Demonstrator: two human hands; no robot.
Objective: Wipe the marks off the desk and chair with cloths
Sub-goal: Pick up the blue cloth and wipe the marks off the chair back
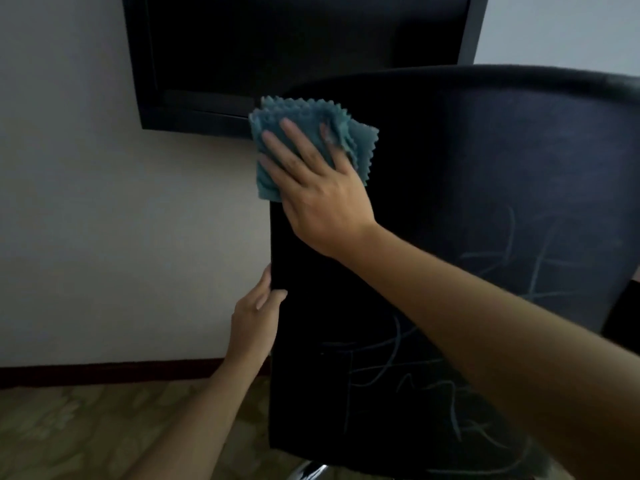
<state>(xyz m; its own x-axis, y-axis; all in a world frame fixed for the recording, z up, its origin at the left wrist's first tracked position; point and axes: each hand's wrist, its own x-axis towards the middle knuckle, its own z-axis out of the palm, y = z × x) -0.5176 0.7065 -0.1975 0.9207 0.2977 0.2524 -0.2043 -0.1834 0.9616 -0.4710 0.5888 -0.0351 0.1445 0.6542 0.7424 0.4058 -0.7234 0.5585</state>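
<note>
Pale wall (104,202) fills the background, with a dark skirting strip along its foot and patterned flooring (86,434) below. Black wall-mounted screen (294,46) hangs above and behind the chair's top edge.

Chair backrest (450,185): dark upholstery, seen from behind, upright, taking most of the view. Chalk-like marks (408,375) are scrawled on its lower portion; a second patch (519,268) sits toward its right side. Upper-left area of the backrest looks free of marks. Chrome base part (311,472) is visible under the backrest.

Right hand (311,188): fingers spread flat, palm pressing a folded teal cloth (304,126) against the upper-left corner of the backrest. Cloth has zigzag-cut edges and overhangs the backrest's left edge slightly.

Left hand (258,313): gripping the backrest's left edge lower down, thumb on the near face, fingers wrapped behind out of sight.

Desk not in view.
</note>
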